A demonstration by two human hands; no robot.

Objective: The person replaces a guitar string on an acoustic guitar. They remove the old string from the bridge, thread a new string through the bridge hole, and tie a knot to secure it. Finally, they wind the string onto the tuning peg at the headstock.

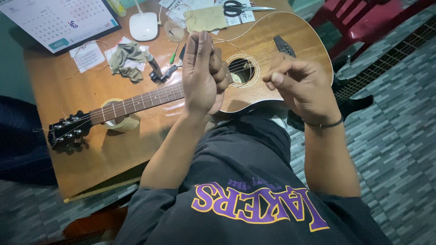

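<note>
A brown acoustic guitar (272, 41) lies flat on a wooden table (68, 90), its neck (136, 100) resting on a roll of tape (119, 121) and its black headstock (66, 131) pointing left. My left hand (203, 75) hovers over the neck joint, fingers curled around a thin guitar string that loops up above it. My right hand (302, 86) is raised beside the guitar body, thumb and fingers pinched on the same thin string near the sound hole (243, 70).
On the table behind the guitar lie a calendar (59, 20), a white lamp base (143, 26), a crumpled olive cloth (127, 56), a small black tool (156, 72), scissors (240, 7) and papers. A red chair (363, 18) stands at the right over a grey tiled floor.
</note>
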